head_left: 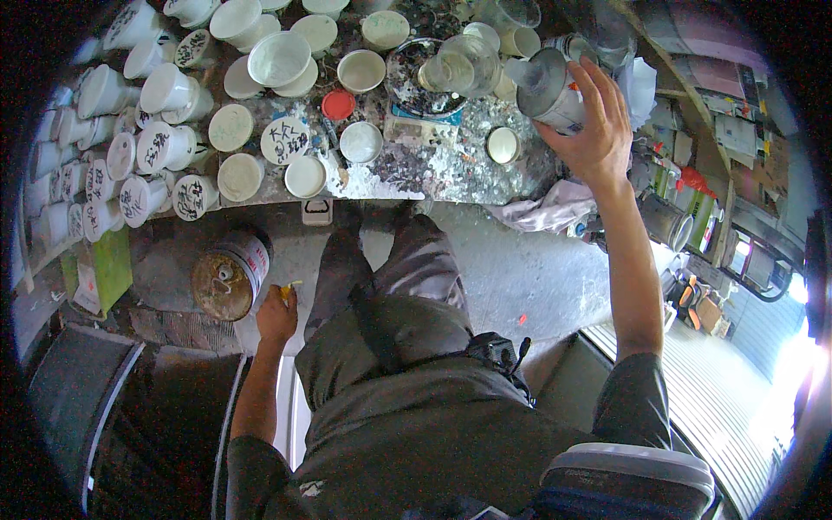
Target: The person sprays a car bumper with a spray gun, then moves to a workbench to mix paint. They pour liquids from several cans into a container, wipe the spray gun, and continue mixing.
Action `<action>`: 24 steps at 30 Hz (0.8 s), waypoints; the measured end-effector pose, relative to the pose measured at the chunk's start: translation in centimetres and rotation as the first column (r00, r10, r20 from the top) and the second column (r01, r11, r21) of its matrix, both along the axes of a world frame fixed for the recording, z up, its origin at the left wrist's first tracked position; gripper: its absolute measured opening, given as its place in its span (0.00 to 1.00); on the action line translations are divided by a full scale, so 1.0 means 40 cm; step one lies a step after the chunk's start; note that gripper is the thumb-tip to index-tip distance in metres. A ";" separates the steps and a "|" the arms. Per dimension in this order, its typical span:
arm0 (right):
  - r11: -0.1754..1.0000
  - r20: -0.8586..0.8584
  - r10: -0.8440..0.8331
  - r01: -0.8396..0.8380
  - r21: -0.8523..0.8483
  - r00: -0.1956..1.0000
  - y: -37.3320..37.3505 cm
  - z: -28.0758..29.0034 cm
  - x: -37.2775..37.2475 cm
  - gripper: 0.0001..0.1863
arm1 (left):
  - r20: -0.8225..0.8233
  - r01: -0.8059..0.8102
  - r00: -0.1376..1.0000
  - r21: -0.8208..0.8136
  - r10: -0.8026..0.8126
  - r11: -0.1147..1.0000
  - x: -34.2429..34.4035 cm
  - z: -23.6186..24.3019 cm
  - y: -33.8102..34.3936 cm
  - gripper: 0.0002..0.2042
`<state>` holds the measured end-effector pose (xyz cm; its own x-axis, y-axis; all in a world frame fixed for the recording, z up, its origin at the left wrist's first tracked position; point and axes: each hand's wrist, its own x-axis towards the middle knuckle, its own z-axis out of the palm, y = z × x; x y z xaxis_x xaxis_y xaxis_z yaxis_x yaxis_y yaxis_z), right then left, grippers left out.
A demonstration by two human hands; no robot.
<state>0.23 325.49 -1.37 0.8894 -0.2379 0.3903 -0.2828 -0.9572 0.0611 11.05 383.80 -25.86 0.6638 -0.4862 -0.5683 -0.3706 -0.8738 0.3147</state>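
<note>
My right hand (600,130) reaches to the bench's right end, its fingers wrapped round a cylindrical container (548,97) with a grey top and a pale label. The container leans to the left beside some clear plastic cups (472,65). Low on the left, my left hand (276,314) is closed on a small yellow object (289,293); its kind is too small to tell. Right by that hand stands a large round tin (224,282) with a stained brown lid and a white label. Below the container, a small open tub (503,146) sits on the bench.
Many white lidded tubs (165,147) crowd the left of the paint-spattered bench (381,182). A red lid (338,105) lies near the middle. A crumpled cloth (550,206) hangs at the front right edge. A green box (102,269) stands below the tubs.
</note>
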 end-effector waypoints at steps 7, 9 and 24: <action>1.000 -0.061 -0.011 0.011 0.005 0.998 -0.001 0.010 0.011 0.50 | 0.069 0.022 0.997 -0.046 -0.019 0.999 0.003 -0.025 0.011 0.17; 1.000 -0.087 -0.009 0.008 -0.008 0.996 0.000 0.015 0.012 0.50 | 0.090 0.030 0.996 -0.061 -0.025 0.998 0.003 -0.028 0.014 0.16; 0.995 -0.136 0.025 -0.038 -0.091 0.990 -0.006 0.036 0.028 0.49 | 0.179 0.123 0.979 -0.117 -0.101 0.985 -0.012 -0.095 0.060 0.18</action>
